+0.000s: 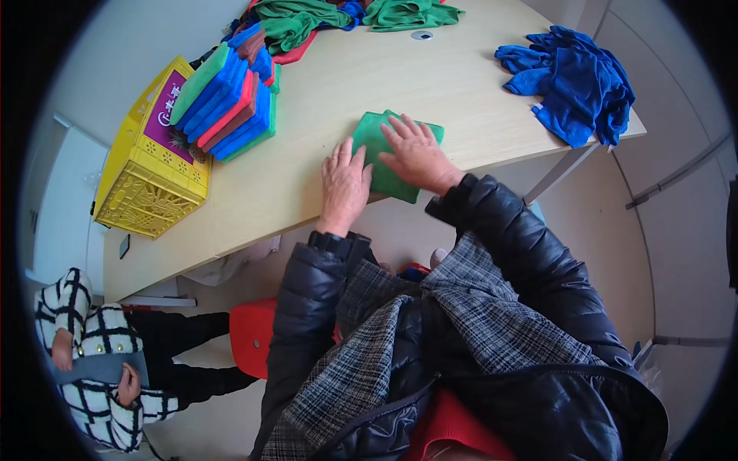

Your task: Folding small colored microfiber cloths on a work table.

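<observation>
A green cloth [388, 175], folded into a flat rectangle, lies at the table's front edge, its near corner reaching over the edge. My right hand [419, 154] rests palm down on it, fingers stretched out. Along the cloth's left side lies my left hand [346, 184], flat, with its fingertips by the cloth's edge. Neither hand grips anything. To the left, a stack of folded cloths [231, 104] in green, blue, red and brown leans beside a yellow crate.
The yellow plastic crate [157, 188] stands at the table's left. Crumpled blue cloths [580, 84] hang over the right edge; loose green cloths [296, 21] lie at the back. A person in a checked jacket [111, 330] is at lower left, near a red stool [252, 338].
</observation>
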`<state>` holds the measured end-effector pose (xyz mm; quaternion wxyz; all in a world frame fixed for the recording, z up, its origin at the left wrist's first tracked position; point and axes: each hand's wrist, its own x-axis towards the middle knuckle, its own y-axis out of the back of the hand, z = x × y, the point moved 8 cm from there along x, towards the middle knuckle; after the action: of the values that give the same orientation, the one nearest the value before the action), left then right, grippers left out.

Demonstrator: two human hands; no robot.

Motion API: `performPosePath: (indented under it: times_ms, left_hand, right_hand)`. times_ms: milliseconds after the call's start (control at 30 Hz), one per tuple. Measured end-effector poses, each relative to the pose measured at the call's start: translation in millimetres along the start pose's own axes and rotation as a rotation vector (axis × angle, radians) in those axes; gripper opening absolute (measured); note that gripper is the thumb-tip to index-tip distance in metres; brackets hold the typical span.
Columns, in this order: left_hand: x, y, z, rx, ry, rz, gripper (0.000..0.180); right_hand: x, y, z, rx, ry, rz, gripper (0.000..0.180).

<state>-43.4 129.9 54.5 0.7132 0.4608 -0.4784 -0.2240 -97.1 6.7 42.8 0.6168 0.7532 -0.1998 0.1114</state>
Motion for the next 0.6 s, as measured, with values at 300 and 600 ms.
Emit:
performPosePath:
  times_ms: [300, 600]
  left_hand:
    - [-11.6, -21.7, 4.0, 0.12, 0.237, -0.075, 0.052]
    - [3.5, -3.8, -3.7, 0.185, 0.257, -0.271, 0.048]
  right_hand:
    - [-1.1, -22.3, 14.2, -0.035, 0.037, -0.035, 0.063]
    - [5.5, -7.4, 8.7, 0.058, 0.026, -0.089, 0.056]
